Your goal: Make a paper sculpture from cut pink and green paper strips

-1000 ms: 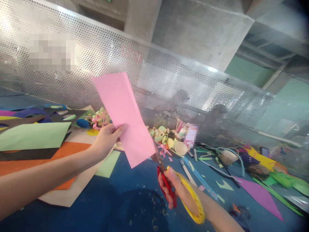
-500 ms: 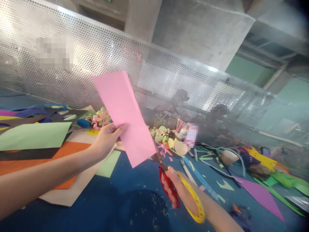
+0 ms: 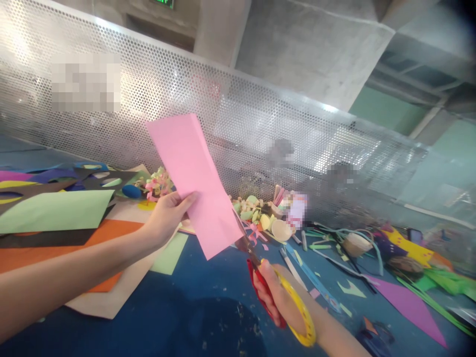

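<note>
A folded sheet of pink paper (image 3: 201, 183) is held up above the blue table, pinched between the thumb and fingers of my left hand (image 3: 169, 215) at its left edge. My right hand (image 3: 273, 290) is wrapped round the handles of scissors (image 3: 303, 317), one handle red and one yellow. The scissor blades lie along the lower right edge of the pink paper, close to its bottom corner. How far the blades overlap the paper is hard to tell.
On the left of the blue table (image 3: 156, 307) lie green (image 3: 55, 210), orange (image 3: 111, 238) and dark sheets. Paper flowers, a pale cup (image 3: 357, 244), strips and a purple piece (image 3: 409, 305) are at the right. Behind stands a perforated metal screen (image 3: 238, 114).
My right-hand fingers have drawn the red handle slightly, and the blades look a little more parted at the paper's edge. The whole view has shifted slightly.
</note>
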Tool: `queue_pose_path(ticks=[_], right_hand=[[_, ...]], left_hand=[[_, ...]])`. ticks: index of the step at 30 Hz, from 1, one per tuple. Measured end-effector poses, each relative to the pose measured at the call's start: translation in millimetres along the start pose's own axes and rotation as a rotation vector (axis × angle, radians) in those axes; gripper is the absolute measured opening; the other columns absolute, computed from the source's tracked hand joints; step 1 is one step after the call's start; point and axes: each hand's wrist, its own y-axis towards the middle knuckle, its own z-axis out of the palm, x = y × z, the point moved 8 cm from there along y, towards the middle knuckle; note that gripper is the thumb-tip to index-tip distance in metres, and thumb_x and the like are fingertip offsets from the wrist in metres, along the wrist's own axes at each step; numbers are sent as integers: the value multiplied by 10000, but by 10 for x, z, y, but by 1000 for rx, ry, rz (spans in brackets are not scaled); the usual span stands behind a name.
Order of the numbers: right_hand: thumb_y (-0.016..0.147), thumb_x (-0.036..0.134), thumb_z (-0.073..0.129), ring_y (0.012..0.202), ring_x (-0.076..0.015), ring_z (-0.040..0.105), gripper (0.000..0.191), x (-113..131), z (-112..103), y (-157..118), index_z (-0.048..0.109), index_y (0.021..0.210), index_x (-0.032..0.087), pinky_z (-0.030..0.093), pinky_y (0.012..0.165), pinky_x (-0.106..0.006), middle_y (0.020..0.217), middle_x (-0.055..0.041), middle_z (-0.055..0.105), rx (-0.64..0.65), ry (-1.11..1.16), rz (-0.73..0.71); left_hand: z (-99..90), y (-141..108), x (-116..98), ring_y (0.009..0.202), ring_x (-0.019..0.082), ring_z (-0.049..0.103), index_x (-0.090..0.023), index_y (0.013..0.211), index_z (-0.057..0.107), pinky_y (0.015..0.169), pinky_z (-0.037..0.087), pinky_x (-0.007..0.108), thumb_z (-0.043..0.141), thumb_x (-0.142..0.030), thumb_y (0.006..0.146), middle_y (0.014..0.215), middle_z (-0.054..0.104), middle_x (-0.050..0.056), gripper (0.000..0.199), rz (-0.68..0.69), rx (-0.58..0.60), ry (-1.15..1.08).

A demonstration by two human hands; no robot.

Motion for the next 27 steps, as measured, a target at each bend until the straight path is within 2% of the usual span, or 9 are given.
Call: queue_pose_path(ticks=[4,12,15,18,22,25,27], right_hand=[[824,677,286,278,-40,258,510,-66,-1,41,320,606,217,264,268,-156,446,101,238,-35,96,-45],[786,722,292,267,-40,239,552,53,-57,4,278,558,219,188,265,-165,394,98,209,-111,36,-64],[787,714,311,277,-35,209,548,33,-50,6,265,555,220,182,268,-166,422,98,194,-115,26,-63],[783,723,297,291,-33,210,547,3,-89,7,271,566,222,212,277,-166,456,95,215,-170,18,-51],[794,699,322,278,-59,329,535,12,-70,23,317,559,218,288,306,-182,413,89,293,-82,-27,-37],[854,633,258,377,-107,519,571,101,-93,27,388,507,199,399,419,-210,417,20,471,-44,-123,-118],[889,587,180,459,-132,588,618,148,-83,24,430,481,195,450,493,-234,470,-26,560,-10,-219,-176]], left_hand=[[-11,-6,-12,706,150,643,-143,896,672,656,528,255,692,-350,698,863,709,47,287,0,-18,10],[13,-10,-12,698,144,646,-138,882,664,679,529,257,684,-339,708,826,710,39,266,-9,5,-6],[19,-14,-6,717,146,651,-138,889,663,693,533,254,677,-334,718,824,712,38,260,-12,16,-17],[19,-11,-1,745,148,654,-142,906,660,707,536,251,671,-329,728,850,714,40,258,-18,27,-27],[13,10,15,755,152,658,-160,932,656,682,539,248,664,-337,737,920,710,48,264,-31,46,-22],[32,14,46,801,173,662,-185,964,653,641,538,241,656,-354,741,999,698,62,280,-56,88,-4],[63,1,80,827,193,664,-186,981,654,635,540,248,673,-350,724,1043,687,79,305,-86,130,22]])
